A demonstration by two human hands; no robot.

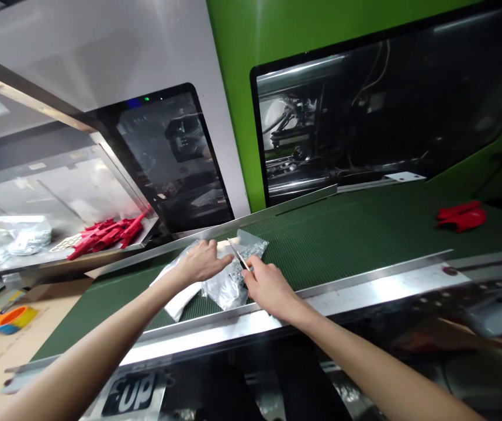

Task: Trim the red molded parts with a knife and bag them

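My right hand [272, 289] is closed around a small knife [239, 257], whose thin metal blade points up and to the left. Beneath the blade lies a clear plastic bag [228, 289] holding many small metal parts, on the green conveyor belt [347, 234]. My left hand [200, 260] is at the bag's left side, fingers curled down onto the plastic and thumb stretched toward the blade. Its fingertips are partly hidden. A white sheet or bag [180, 301] sticks out below my left hand.
Metal rails [373, 275] edge the belt. Red plastic parts [461, 216] rest on it at right; more red pieces [110, 234] and clear bags [29, 234] lie on a left shelf. A green machine [237, 117] with dark windows stands behind. An orange-yellow-blue item [9, 318] sits on cardboard.
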